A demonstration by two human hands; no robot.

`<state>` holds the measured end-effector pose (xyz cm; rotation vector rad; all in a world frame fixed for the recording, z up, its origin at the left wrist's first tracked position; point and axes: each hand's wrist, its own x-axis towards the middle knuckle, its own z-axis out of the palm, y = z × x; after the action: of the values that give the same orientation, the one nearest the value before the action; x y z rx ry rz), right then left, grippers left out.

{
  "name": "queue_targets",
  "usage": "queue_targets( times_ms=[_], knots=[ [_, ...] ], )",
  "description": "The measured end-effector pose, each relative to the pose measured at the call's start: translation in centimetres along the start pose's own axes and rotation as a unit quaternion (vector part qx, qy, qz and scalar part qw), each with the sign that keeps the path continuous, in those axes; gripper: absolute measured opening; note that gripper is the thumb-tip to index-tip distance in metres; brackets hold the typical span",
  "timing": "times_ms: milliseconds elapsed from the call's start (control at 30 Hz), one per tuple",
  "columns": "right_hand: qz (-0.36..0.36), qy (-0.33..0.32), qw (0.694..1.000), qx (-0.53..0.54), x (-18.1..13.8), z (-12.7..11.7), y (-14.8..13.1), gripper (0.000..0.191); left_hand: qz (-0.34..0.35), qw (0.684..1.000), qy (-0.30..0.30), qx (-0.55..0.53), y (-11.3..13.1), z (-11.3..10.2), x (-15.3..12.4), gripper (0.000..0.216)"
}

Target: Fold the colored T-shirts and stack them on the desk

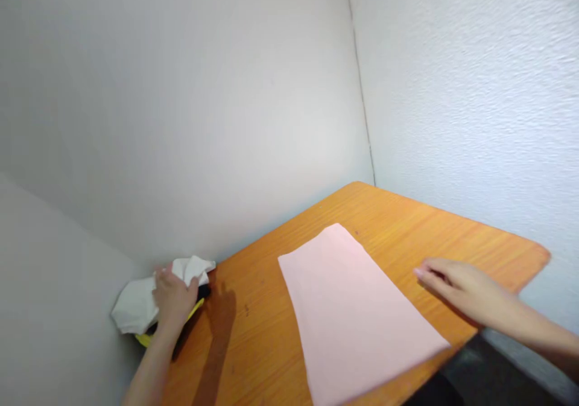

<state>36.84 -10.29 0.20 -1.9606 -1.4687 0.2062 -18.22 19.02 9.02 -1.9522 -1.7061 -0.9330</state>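
A pale pink cloth (353,315) lies spread flat and smooth on the wooden table between my hands. At the table's far left corner, my left hand (174,294) has its fingers and thumb around crumpled white cloth (136,306) on top of a small pile. Black fabric (204,291) and something yellow (195,309) show underneath. My right hand (446,279) rests on the table to the right of the pink cloth, its fingers curled and holding nothing that I can see.
Pale walls meet in a corner behind the wooden table (257,309). A dark grey and black shape (493,370), blurred, covers the table's near right edge beneath my right forearm. Its kind is unclear.
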Motion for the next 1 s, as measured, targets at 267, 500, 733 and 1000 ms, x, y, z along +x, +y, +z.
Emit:
queue_targets(
  times_ms=[267,500,733,1000],
  knots=[
    [-0.153,-0.033,0.988,-0.021,0.6,5.3,-8.0,0.012,0.12,0.873,-0.296,-0.368,16.9,-2.6,-12.6,0.038],
    [-0.351,-0.161,0.913,0.13,-4.2,5.9,-16.4,0.037,-0.042,0.763,-0.412,-0.496,21.1,-6.0,-16.7,0.034],
    [-0.242,-0.243,0.915,0.212,-6.4,7.2,-15.2,0.014,-0.119,0.757,-0.392,-0.509,20.2,-7.2,-19.4,0.034],
    [-0.073,-0.098,0.991,0.046,-4.2,9.5,-11.3,0.037,-0.363,0.736,-0.219,-0.528,14.4,-9.4,-26.5,0.052]
  ],
)
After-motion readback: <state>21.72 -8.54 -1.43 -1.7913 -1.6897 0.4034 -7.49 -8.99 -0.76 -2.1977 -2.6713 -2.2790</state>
